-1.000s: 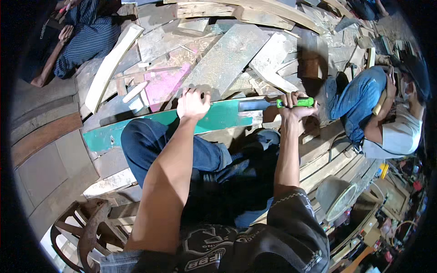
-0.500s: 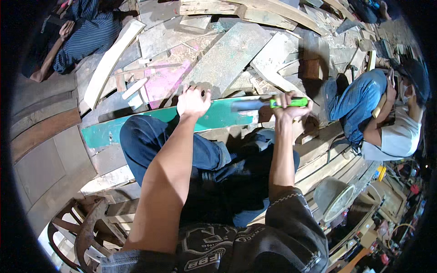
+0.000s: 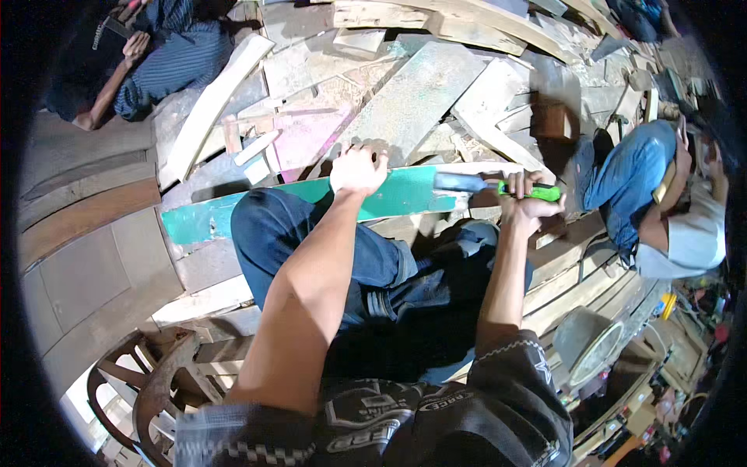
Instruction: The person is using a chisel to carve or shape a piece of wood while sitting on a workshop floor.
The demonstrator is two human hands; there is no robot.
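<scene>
A teal-painted wooden board (image 3: 401,191) lies across in front of my bent knees, its paint worn at the left end. My left hand (image 3: 359,170) bears down on the board, with bent fingers at its far edge. In my right hand (image 3: 531,204) is a tool with a green and black handle (image 3: 548,191). Its flat metal blade (image 3: 461,182) points left over the board's right end. The blade is blurred, so its exact kind and whether it touches the wood cannot be made out.
Planks and offcuts (image 3: 424,93) cover the ground beyond the board. A person in jeans (image 3: 634,167) sits at the right, another in dark clothes (image 3: 167,82) at the far left. A curved wooden frame (image 3: 156,381) stands near left, a pale bucket (image 3: 587,346) near right.
The whole view has shifted, moving everything rightward in the picture. Against the board, my right hand and the blade have drawn a little to the right. My left hand stays on the board.
</scene>
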